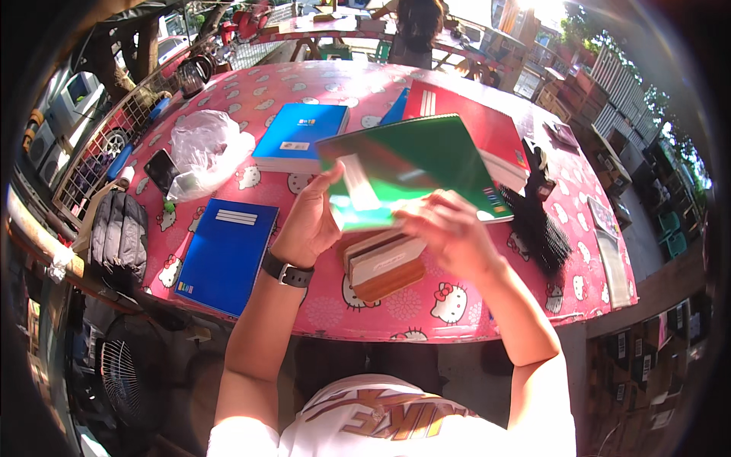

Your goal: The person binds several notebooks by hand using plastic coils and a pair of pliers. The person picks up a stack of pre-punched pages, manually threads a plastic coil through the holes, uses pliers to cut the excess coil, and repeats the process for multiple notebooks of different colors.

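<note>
A green spiral notebook (426,160) with a white label is held up, tilted, above the table. My left hand (314,209) grips its left edge, thumb on the cover. Blurred by motion, my right hand (445,228) has curled fingers at the notebook's lower edge; whether they grip it is unclear. Below the notebook stands a wooden holder (392,282) with a whitish block in it, partly covered. Behind, left of the green notebook, lies a stack of light-blue notebooks (297,137). A red notebook stack (464,114) is at the back right. A dark-blue notebook (228,255) lies flat at the left.
The table (457,324) has a pink patterned cover. A plastic bag (205,148), a phone (161,172) and a grey pouch (118,236) are at the left. Black mesh material (541,236) and a clear packet (609,247) lie right. Another person (417,30) is at a far table.
</note>
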### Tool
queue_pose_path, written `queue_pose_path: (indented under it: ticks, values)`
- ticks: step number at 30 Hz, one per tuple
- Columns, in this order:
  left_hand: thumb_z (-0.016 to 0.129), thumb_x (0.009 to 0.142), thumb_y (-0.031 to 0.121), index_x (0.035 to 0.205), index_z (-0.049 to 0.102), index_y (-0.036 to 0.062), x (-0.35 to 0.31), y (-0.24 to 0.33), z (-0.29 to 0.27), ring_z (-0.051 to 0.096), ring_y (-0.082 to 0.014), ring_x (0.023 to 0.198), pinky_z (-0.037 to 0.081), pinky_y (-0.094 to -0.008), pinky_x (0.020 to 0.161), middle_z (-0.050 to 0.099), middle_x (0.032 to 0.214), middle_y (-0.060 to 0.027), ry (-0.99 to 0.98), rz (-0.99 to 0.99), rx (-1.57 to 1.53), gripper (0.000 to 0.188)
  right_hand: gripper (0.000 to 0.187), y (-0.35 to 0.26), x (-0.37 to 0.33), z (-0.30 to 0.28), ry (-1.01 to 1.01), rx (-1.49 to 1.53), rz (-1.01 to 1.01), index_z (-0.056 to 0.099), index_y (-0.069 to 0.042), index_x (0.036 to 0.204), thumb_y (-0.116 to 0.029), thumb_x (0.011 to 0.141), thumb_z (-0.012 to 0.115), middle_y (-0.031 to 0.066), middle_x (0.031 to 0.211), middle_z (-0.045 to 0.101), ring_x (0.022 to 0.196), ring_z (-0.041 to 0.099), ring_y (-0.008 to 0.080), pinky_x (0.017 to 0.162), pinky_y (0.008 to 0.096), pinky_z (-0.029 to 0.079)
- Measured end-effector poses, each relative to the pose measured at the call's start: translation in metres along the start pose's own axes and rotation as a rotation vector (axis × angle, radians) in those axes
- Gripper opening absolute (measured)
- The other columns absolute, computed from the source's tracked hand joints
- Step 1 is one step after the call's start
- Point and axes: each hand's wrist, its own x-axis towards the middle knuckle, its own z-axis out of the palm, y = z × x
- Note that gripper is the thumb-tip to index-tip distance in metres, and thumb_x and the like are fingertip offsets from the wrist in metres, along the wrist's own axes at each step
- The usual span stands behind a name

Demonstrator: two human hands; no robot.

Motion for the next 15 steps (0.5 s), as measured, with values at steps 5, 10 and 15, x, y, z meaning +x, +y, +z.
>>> queue_pose_path:
  ticks: [5,10,15]
  values:
    - [0.058,0.087,0.003,0.119,0.053,0.0022,-0.042,0.0,0.0,0.06,-0.0111,0.094,0.047,-0.0259,0.083,0.063,0.104,-0.0039,0.099,0.394,0.525,0.032,0.038,0.01,-0.052,0.023,0.484,0.148,0.484,0.06,-0.004,0.114,-0.023,0.082,0.067,0.0131,0.11,0.062,0.108,0.055,0.0294,0.092,0.0379,0.04]
    - [0.06,0.09,0.011,0.114,0.055,0.002,-0.052,0.013,0.015,0.057,-0.0081,0.09,0.045,-0.0249,0.082,0.063,0.104,-0.0027,0.023,0.597,0.832,0.026,0.033,0.06,-0.082,0.051,0.573,1.31,0.801,0.058,-0.003,0.112,-0.02,0.085,0.067,0.0055,0.1,0.064,0.088,0.061,0.0151,0.075,0.0259,0.049]
    - [0.059,0.091,0.012,0.114,0.055,0.0011,-0.055,0.006,0.012,0.056,-0.0067,0.086,0.046,-0.024,0.075,0.064,0.1,-0.0023,0.033,0.605,1.062,0.026,0.022,0.086,-0.095,0.098,0.496,1.376,0.746,0.061,-0.007,0.109,-0.014,0.087,0.064,0.0011,0.094,0.065,0.081,0.062,0.0102,0.071,0.0233,0.048]
